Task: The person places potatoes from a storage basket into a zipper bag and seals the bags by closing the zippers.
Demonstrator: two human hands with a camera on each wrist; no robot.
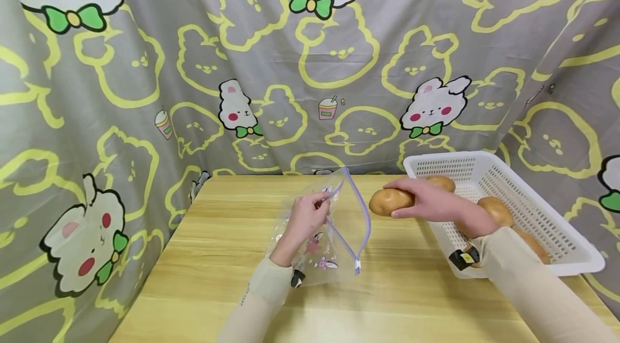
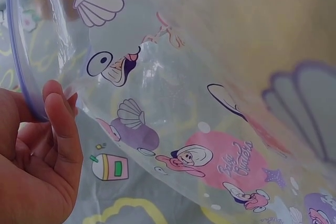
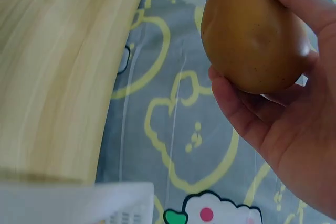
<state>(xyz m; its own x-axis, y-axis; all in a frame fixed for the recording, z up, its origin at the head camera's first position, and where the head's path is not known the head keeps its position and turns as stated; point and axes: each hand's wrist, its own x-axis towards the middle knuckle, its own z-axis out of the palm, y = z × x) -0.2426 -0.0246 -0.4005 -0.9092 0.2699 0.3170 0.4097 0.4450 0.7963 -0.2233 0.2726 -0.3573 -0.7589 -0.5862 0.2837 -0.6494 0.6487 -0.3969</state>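
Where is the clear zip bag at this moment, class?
In the head view, the clear zip bag is just below centre over the table, pinched by the left hand and just left of the potato in the right hand.

Head view from above and behind my left hand and right hand, facing forward-down, farthest, left wrist view close behind that hand, facing bag, right wrist view equally near, facing potato, shared with head view
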